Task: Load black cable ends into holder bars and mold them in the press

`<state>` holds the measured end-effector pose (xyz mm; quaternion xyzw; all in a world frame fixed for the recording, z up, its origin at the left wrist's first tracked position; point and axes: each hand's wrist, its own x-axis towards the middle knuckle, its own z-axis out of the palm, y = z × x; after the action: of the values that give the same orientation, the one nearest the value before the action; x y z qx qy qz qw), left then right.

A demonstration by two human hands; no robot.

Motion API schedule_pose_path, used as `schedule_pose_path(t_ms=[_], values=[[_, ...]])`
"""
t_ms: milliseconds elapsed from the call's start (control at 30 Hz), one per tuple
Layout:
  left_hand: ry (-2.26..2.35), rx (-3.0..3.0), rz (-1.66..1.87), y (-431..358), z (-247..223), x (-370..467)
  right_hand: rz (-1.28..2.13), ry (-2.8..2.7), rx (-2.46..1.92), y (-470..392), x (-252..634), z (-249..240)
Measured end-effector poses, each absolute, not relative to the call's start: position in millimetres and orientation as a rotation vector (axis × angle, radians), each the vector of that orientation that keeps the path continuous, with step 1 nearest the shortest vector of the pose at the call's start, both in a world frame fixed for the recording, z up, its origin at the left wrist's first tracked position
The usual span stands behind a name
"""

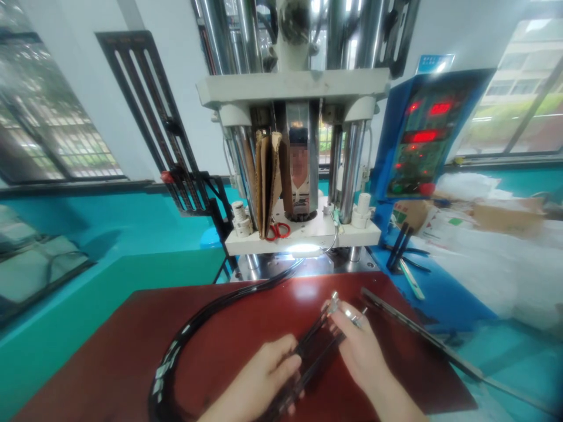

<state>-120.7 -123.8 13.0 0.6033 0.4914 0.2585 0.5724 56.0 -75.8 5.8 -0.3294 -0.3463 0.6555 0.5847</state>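
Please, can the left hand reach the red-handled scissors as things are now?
Probably not until it lets go: the left hand grips black cables. Otherwise the way looks free, as nothing seems to stand before the scissors; the cardboard is beside their handles.

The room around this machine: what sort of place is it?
Probably a factory workshop. A tall, press-like machine stands behind the worktable, with a red-lit control box to its right and black cables in front.

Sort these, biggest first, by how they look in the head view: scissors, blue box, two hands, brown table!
1. Brown table
2. Blue box with red lights
3. Left hand and right hand: too alike to rank
4. Red scissors
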Motion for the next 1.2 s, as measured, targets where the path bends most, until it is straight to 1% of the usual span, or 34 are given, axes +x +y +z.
schedule_pose_path(t_ms=[133,233,333,467,533,633,700,767,900,1000,1100,1200], values=[[1.026,1.162,0.541,-121.2,1.8,-119.5,1.713,-0.975,-0.709,-78.2,64.6,8.2],[0.881,1.192,0.501,-113.9,9.9,-109.0,1.657,-1.195,-0.743,-82.9,66.3,9.5],[0.727,1.236,0.580,-103.5,23.0,-90.7,1.643,-1.375,-0.758,-86.2,67.6,8.4],[0.803,1.239,0.585,-94.6,25.1,-70.7,1.740,-1.255,-0.589,-75.0,85.3,12.7],[0.881,1.248,0.559,-93.1,19.9,-65.2,1.680,-1.228,-0.511,-65.2,97.2,21.5],[0.929,1.233,0.564,-91.3,12.2,-59.5,1.532,-1.547,-0.684,-57.2,103.9,38.3],[0.935,1.226,0.611,-90.1,10.5,-56.4,1.539,-1.825,-0.834,-58.2,99.0,46.3],[0.912,1.223,0.642,-90.1,11.8,-54.5,1.595,-1.949,-0.878,-61.3,91.1,49.1],[0.865,1.142,0.525,-93.6,16.1,-55.7,1.521,-1.901,-0.769,-62.1,81.3,44.8],[0.882,1.120,0.488,-94.5,14.3,-57.9,1.422,-1.683,-0.853,-58.6,81.9,41.9],[0.925,1.129,0.552,-92.2,10.3,-59.6,1.287,-1.614,-1.005,-56.9,89.3,42.6],[0.978,1.139,0.675,-89.4,8.5,-61.7,1.187,-1.795,-1.126,-58.7,102.2,44.9]])
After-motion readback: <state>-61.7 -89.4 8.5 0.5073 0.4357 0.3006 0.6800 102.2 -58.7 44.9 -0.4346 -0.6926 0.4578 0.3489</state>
